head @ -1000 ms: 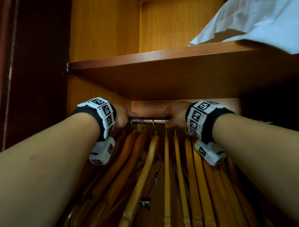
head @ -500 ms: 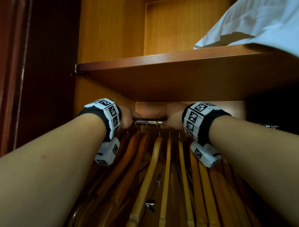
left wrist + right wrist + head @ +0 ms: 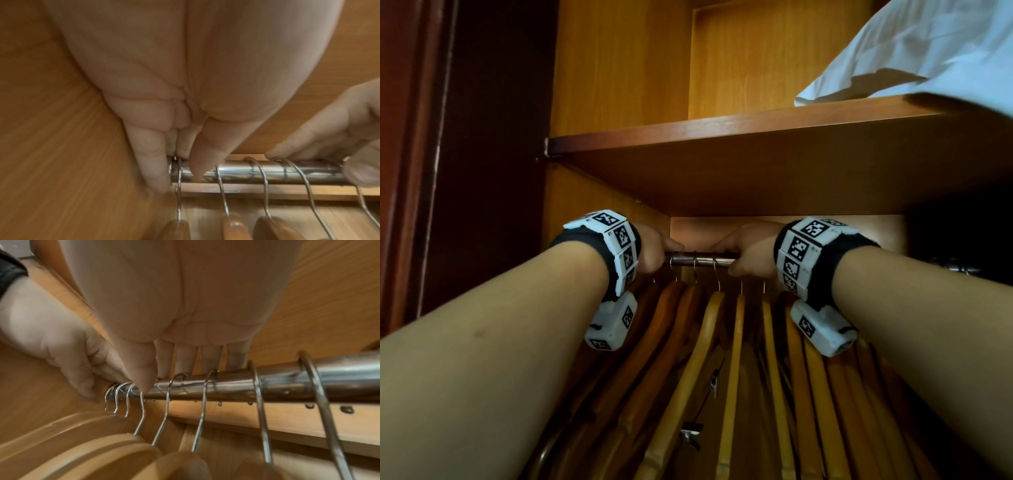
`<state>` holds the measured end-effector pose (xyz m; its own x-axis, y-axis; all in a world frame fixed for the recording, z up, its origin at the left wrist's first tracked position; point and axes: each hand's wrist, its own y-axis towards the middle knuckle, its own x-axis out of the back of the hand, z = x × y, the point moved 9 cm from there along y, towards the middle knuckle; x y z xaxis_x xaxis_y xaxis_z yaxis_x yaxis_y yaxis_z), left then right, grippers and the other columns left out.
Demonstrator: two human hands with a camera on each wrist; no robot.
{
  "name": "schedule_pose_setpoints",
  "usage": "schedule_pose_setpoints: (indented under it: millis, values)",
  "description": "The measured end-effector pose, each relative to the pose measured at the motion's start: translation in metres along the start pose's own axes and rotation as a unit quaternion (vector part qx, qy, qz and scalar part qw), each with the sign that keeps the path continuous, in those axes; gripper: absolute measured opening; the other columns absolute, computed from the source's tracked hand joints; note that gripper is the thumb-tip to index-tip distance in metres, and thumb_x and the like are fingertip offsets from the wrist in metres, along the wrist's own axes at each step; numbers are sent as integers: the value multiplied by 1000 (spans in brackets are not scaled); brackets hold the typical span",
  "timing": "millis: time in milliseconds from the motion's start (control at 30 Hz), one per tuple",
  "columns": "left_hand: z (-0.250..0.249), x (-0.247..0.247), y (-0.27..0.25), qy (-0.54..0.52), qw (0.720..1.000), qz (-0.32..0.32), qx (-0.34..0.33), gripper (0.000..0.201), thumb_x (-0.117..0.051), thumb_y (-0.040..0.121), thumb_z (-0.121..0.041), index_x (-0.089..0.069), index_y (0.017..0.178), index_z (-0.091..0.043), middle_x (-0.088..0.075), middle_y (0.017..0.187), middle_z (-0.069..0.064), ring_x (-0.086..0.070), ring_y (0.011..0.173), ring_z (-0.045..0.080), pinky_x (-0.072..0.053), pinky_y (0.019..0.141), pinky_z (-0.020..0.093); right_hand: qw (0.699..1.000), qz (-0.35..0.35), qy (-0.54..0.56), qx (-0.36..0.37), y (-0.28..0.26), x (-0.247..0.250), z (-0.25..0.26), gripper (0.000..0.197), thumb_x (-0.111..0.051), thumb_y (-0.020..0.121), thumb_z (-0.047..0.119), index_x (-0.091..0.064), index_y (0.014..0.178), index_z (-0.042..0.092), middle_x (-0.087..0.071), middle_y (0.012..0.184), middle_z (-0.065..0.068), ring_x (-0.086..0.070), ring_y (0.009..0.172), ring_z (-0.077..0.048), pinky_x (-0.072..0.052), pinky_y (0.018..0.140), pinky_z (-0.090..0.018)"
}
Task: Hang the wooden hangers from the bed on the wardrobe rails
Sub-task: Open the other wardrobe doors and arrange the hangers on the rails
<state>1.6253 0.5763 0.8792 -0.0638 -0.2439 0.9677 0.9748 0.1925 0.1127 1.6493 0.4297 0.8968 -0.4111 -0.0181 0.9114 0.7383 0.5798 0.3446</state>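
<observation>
Several wooden hangers (image 3: 709,342) hang by metal hooks from the steel rail (image 3: 702,258) under a shelf. My left hand (image 3: 657,250) is at the rail's left end. In the left wrist view its finger (image 3: 154,162) and thumb (image 3: 203,162) pinch the leftmost hook (image 3: 179,175) against the rail (image 3: 267,172). My right hand (image 3: 750,253) grips the rail further right. In the right wrist view its fingers (image 3: 185,356) reach behind the rail (image 3: 287,382) and its thumb (image 3: 144,378) presses in front, next to a hook (image 3: 141,402). More hooks (image 3: 261,402) hang to the right.
A wooden shelf (image 3: 722,130) sits close above the rail and carries white bedding (image 3: 928,51). The wardrobe's side wall (image 3: 592,205) is right beside my left hand. A dark door (image 3: 482,171) stands at the left. A metal clip (image 3: 690,435) hangs from one hanger.
Both hands stay on the rail. The right hand slid slightly left along it, then back. The view has shifted a little; the hangers hang as before.
</observation>
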Motion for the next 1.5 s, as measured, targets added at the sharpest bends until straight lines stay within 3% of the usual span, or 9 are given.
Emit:
schedule_pose_setpoints:
  millis: [133,300,600,733,900,1133,1233,1367,1500]
  values:
    - [-2,5,-4,17,1000,-22,12,74,-41,103,-2,-9,158,-39,-19,165,6,-33,146,27,-37,108,32,1000,2,3,-8,-2,0,-1,58,-62,91,24,-45,143,41,-57,134,8,-58,110,-14,-50,94,-32]
    - [-2,6,-6,25,999,-34,9,70,-41,104,-6,-11,158,-41,-22,165,4,-36,144,25,-40,100,29,1000,0,-3,-5,-5,4,7,71,-57,93,19,-25,151,45,-29,159,8,-42,135,-17,-40,92,-24]
    - [2,4,-7,-21,999,-35,2,74,-40,101,-2,-17,156,-45,-30,162,4,-45,137,25,-46,96,29,999,45,0,-8,-8,-4,19,64,-46,100,17,-22,152,47,-31,157,6,-50,110,-13,-42,69,-17]
    - [2,5,-5,-23,999,-36,0,74,-41,101,-2,-16,157,-44,-32,161,5,-46,136,25,-46,97,29,1000,28,1,0,-11,3,17,66,-46,98,14,-23,152,45,-29,159,5,-54,116,-13,-42,78,-18]
    - [-5,-2,0,-35,999,6,-16,92,-51,99,2,4,156,-44,-4,168,10,-23,150,31,-37,110,42,999,26,33,-15,-14,15,-5,64,-43,93,4,-40,146,41,-28,159,3,-38,140,-19,-39,103,-25]
    - [-7,-3,-12,-60,997,-8,-47,90,-55,100,-10,-4,146,-67,-15,167,2,-44,137,27,-52,101,38,999,35,16,-27,-24,11,-27,58,-43,93,5,-53,136,43,-43,138,16,-49,125,-16,-41,95,-24]
    - [-7,-3,-13,-68,997,-5,-47,89,-54,100,-8,-7,146,-67,-18,166,2,-49,131,26,-55,97,39,998,48,8,-36,-23,6,-30,58,-43,95,7,-48,140,43,-41,148,7,-48,125,-18,-40,97,-23]
    - [-7,-2,-14,-64,997,-7,-50,90,-53,99,-6,-7,147,-66,-21,165,3,-53,124,25,-56,96,39,996,77,1,-53,-28,3,-30,63,-41,97,6,-36,147,45,-50,121,10,-51,89,-5,-36,72,-14]
    - [-6,-3,-11,-59,997,-4,-48,91,-55,98,-6,-6,147,-66,-26,163,3,-54,118,23,-55,97,39,996,77,-4,-53,-31,3,-31,67,-45,95,7,-32,148,46,-39,150,4,-49,122,-16,-43,88,-24]
